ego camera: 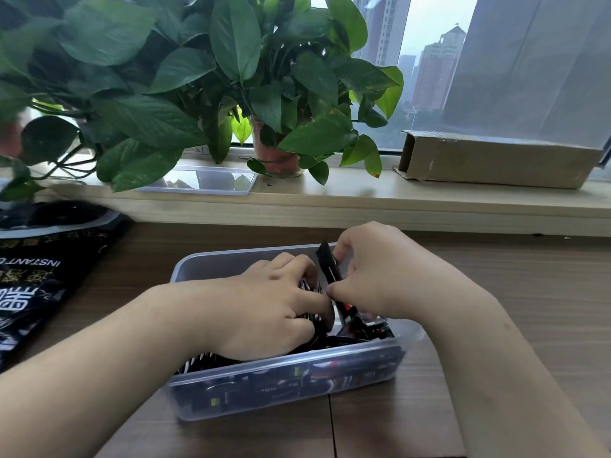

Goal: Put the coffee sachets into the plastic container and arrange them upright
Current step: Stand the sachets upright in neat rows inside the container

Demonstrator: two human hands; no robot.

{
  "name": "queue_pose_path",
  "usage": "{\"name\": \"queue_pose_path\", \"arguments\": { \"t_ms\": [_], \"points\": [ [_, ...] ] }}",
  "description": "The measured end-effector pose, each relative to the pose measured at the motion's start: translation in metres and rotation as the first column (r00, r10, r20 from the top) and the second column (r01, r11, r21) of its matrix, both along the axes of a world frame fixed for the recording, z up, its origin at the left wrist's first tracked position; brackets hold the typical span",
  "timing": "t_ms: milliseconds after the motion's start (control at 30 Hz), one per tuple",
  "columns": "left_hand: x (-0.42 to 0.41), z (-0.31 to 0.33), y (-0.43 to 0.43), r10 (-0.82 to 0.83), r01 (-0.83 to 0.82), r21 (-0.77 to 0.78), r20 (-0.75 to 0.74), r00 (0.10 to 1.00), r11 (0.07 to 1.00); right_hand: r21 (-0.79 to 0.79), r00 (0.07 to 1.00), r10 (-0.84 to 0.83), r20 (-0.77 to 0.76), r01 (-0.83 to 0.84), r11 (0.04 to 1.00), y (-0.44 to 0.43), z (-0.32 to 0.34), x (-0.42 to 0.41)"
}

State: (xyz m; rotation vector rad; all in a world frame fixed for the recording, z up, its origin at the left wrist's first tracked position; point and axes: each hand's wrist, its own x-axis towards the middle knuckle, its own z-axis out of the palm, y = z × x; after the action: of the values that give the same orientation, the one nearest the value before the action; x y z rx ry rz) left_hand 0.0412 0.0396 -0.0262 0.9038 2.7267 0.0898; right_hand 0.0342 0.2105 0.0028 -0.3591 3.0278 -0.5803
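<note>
Right hand [373, 276] pinches a sachet [329, 266] (steep, top leaning away); left hand [274, 309] grips packed sachets [312, 320].

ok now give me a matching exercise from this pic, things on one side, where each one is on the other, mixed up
Things:
1. plastic container
2. cardboard box
3. black coffee bag
4. tilted sachet

Places:
a. far left of the table
b. pinched by the right hand
c. right side of the windowsill
d. middle of the table, holding many sachets

Pairs: 1-d, 2-c, 3-a, 4-b
</note>
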Motion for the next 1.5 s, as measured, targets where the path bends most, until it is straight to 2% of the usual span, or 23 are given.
{"name": "queue_pose_path", "arguments": {
  "t_ms": [133,267,400,533,633,767,833,967,1067,1133,1233,1367,1500],
  "points": [
    [-0.001,-0.003,0.001,-0.016,0.015,-0.018,-0.015,1.000,1.000,0.050,0.984,-0.095,0.151,0.089,0.995,-0.004,-0.002,0.003],
    [-0.003,-0.003,-0.001,-0.035,0.036,0.017,-0.051,0.998,0.999,0.115,0.983,-0.121,0.136,0.105,0.988,-0.010,-0.014,-0.005],
    [-0.004,-0.002,-0.005,0.003,0.010,0.181,-0.072,0.997,0.983,0.011,0.991,-0.057,0.123,0.056,0.998,-0.009,-0.019,-0.006],
    [-0.003,0.005,-0.007,0.094,-0.067,0.372,-0.056,0.994,0.926,-0.033,0.992,-0.047,0.114,0.051,0.998,-0.008,-0.019,-0.006],
    [-0.002,0.006,-0.006,0.042,-0.042,0.303,0.006,0.999,0.952,-0.101,0.994,-0.101,0.026,0.104,0.989,-0.003,-0.012,-0.008],
    [-0.005,0.003,-0.007,0.003,0.018,0.334,-0.061,0.998,0.943,-0.339,0.920,-0.275,-0.280,0.173,0.925,0.017,-0.002,-0.015],
    [-0.010,0.005,-0.007,-0.014,0.058,0.355,-0.126,0.992,0.933,-0.477,0.893,-0.364,-0.266,0.207,0.854,0.024,-0.005,-0.023],
    [-0.026,0.010,-0.002,-0.115,0.166,0.248,-0.205,0.972,0.954,-0.492,0.920,-0.382,-0.092,0.291,0.820,0.028,-0.028,-0.036],
    [-0.038,0.010,0.009,-0.206,0.262,0.209,-0.256,0.945,0.942,-0.578,0.929,-0.369,0.021,0.312,0.754,0.027,-0.040,-0.042],
    [-0.048,0.008,0.019,-0.259,0.313,0.159,-0.285,0.923,0.936,-0.632,0.927,-0.375,0.033,0.310,0.710,0.028,-0.042,-0.044],
    [-0.062,0.006,0.038,-0.378,0.392,-0.018,-0.315,0.871,0.920,-0.679,0.931,-0.363,0.045,0.295,0.672,0.029,-0.044,-0.045],
    [-0.069,0.006,0.058,-0.561,0.463,-0.329,-0.342,0.754,0.823,-0.700,0.929,-0.357,0.096,0.319,0.639,0.030,-0.046,-0.045],
    [-0.063,0.008,0.066,-0.722,0.604,-0.407,-0.483,0.495,0.686,-0.721,0.922,-0.362,0.140,0.346,0.601,0.031,-0.048,-0.048]
  ]
}}
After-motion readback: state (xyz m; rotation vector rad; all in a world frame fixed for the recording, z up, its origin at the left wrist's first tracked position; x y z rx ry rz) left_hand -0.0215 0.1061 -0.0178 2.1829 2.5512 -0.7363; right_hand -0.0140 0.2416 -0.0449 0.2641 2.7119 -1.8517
